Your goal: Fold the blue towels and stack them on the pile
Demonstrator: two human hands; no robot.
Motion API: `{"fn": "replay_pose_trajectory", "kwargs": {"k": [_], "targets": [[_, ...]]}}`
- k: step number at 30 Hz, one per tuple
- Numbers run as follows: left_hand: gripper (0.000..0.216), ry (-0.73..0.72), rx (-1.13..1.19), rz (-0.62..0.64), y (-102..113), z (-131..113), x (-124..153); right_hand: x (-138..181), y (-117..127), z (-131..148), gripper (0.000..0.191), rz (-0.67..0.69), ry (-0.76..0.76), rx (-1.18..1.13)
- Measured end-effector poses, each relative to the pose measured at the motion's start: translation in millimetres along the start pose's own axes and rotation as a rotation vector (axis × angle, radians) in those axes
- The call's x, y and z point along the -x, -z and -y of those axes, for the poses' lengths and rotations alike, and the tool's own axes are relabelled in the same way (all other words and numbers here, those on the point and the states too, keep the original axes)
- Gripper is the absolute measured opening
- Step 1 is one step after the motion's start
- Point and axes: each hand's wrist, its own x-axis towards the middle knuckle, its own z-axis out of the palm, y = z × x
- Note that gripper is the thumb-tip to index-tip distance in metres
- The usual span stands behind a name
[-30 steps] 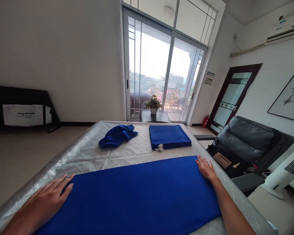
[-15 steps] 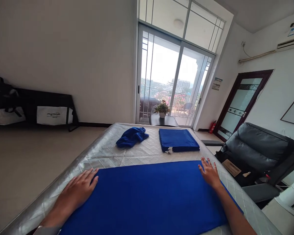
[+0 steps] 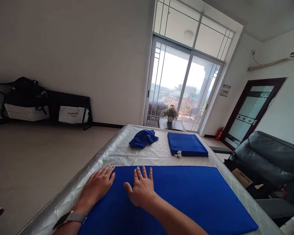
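A blue cloth [image 3: 186, 192] lies spread flat over the near part of a quilted silver-white mattress [image 3: 120, 151]. At the cloth's far left corner rests my left hand [image 3: 99, 182], fingers stretched out along its edge. My right hand [image 3: 142, 187] lies flat on the cloth a little to the right of it, fingers spread and nothing held. Beyond them a crumpled blue cloth [image 3: 143, 138] sits on the left, and a neat stack of folded blue cloths [image 3: 187, 143] with a white tag on the right.
A black armchair [image 3: 279, 160] stands right of the mattress, with a piece of cardboard [image 3: 242, 178] on it. Past the far edge is a small dark table [image 3: 171, 124] bearing a potted plant [image 3: 170, 114]. Bags [image 3: 72, 115] stand by the left wall.
My right hand has moved left across the cloth, from its right edge to near my left hand. My left hand stays at the left corner. The view has shifted left.
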Motion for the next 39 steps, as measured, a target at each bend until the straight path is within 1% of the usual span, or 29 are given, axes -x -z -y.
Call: {"fn": "replay_pose_trajectory", "kwargs": {"k": [3,6,8,11,15,19,23,27,30,34,39], "targets": [[0.057,-0.034,-0.056,0.0,1,1,1,-28,-21,28,0.077,-0.015,0.006,-0.04],[0.055,-0.062,-0.078,-0.006,2,2,3,-42,-38,38,0.074,-0.04,-0.019,-0.055],[0.054,-0.065,-0.084,-0.008,2,2,3,-44,-44,35,0.072,-0.056,-0.042,-0.055],[0.054,-0.071,-0.096,-0.021,-1,2,4,-44,-46,27,0.071,-0.06,-0.049,-0.04],[0.056,-0.056,-0.085,-0.022,-2,1,4,-42,-41,15,0.07,-0.056,-0.085,-0.021],[0.057,-0.041,-0.051,-0.017,3,-1,3,-35,-34,0,0.072,-0.075,-0.115,-0.024],[0.057,-0.009,0.005,0.007,7,-3,2,-18,-19,-25,0.073,-0.056,-0.111,0.004],[0.057,0.007,0.03,-0.005,3,-1,2,5,2,-61,0.073,-0.005,-0.106,0.06],[0.059,0.001,0.042,-0.02,-1,2,2,21,18,-94,0.074,0.021,-0.177,0.116],[0.061,0.006,0.073,-0.001,-6,5,1,39,40,-140,0.074,0.061,-0.277,0.179],[0.062,0.004,0.08,-0.021,-7,7,-1,64,68,-197,0.072,0.102,-0.337,0.237]]}}
